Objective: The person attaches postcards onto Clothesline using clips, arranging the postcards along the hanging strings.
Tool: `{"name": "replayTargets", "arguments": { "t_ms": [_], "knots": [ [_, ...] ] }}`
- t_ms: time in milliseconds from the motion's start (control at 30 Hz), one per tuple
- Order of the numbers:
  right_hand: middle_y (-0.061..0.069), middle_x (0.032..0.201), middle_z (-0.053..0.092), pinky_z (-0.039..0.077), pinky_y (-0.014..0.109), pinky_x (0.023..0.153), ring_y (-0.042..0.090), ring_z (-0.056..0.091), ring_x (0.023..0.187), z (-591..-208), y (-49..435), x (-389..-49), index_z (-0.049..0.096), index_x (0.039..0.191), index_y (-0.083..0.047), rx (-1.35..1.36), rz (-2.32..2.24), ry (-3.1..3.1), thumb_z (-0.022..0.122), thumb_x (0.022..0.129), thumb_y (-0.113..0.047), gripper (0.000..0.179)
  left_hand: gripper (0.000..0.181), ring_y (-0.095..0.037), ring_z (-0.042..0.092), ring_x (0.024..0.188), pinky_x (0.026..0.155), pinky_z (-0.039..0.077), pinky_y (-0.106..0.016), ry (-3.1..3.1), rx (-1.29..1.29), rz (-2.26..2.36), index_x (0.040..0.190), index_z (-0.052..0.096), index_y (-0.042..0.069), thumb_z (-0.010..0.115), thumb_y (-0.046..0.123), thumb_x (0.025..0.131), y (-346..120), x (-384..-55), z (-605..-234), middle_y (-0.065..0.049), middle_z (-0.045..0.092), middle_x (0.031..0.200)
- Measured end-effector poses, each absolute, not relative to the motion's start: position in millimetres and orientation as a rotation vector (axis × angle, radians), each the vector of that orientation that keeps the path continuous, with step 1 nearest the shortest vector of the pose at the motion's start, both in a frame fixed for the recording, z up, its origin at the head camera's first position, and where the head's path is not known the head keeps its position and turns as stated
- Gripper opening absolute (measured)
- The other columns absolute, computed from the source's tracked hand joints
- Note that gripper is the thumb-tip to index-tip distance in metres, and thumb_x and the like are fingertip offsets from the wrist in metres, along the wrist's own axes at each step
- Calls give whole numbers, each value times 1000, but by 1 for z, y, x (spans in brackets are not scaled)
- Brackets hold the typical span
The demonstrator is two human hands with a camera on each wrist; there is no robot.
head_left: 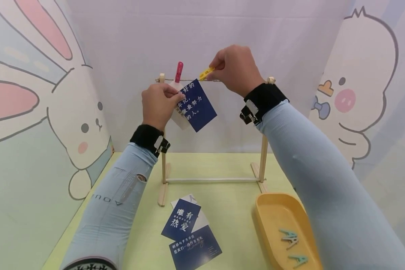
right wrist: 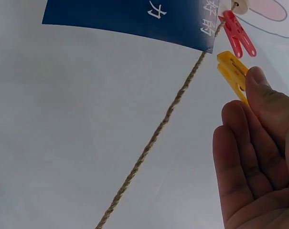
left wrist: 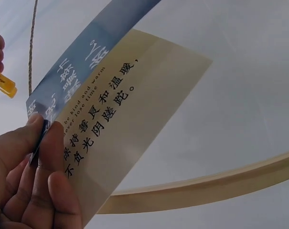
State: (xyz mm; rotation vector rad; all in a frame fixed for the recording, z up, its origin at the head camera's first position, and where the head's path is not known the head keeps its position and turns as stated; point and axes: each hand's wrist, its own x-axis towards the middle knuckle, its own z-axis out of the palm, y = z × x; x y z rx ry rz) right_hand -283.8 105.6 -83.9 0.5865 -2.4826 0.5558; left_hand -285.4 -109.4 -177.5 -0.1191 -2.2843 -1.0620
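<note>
My left hand [head_left: 159,104] pinches a dark blue card [head_left: 200,107] with white Chinese writing, tilted at the rope. Behind it a pale card [left wrist: 120,114] with black writing hangs from the rope [right wrist: 154,136] under a red clothespin [head_left: 179,72]. In my right hand [head_left: 237,69] a yellow clothespin [head_left: 206,73] is pinched between thumb and finger. Its tip is beside the blue card's upper corner, and the right wrist view shows a small gap between them. The rope runs across a wooden frame [head_left: 264,157].
Several cards, two of them blue [head_left: 181,220], overlap on the light green table [head_left: 229,213] in front of the frame. To the right, a yellow tray [head_left: 266,228] holds several clothespins [head_left: 298,259]. Cartoon-printed panels stand on both sides.
</note>
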Motion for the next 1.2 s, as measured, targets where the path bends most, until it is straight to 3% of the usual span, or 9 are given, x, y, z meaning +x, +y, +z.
{"name": "replayTargets", "arguments": {
  "t_ms": [233,1200],
  "knots": [
    [6,113,77,58,26,89,18,62,102,-81,101,-291,80,116,-12,551,545,-2503,78,92,-31,31,28,-19,73,92,84,59,-30,-2295,-106,-1066,108,80,9,79,32,92,-109,-287,-178,-8,78,99],
    [6,117,76,58,26,90,19,63,102,-69,92,-304,80,116,-14,522,552,-2625,79,92,-29,28,31,-20,70,95,83,59,-29,-2318,-94,-995,110,80,9,78,35,92,-101,-287,-174,-7,78,100]
  ]
}}
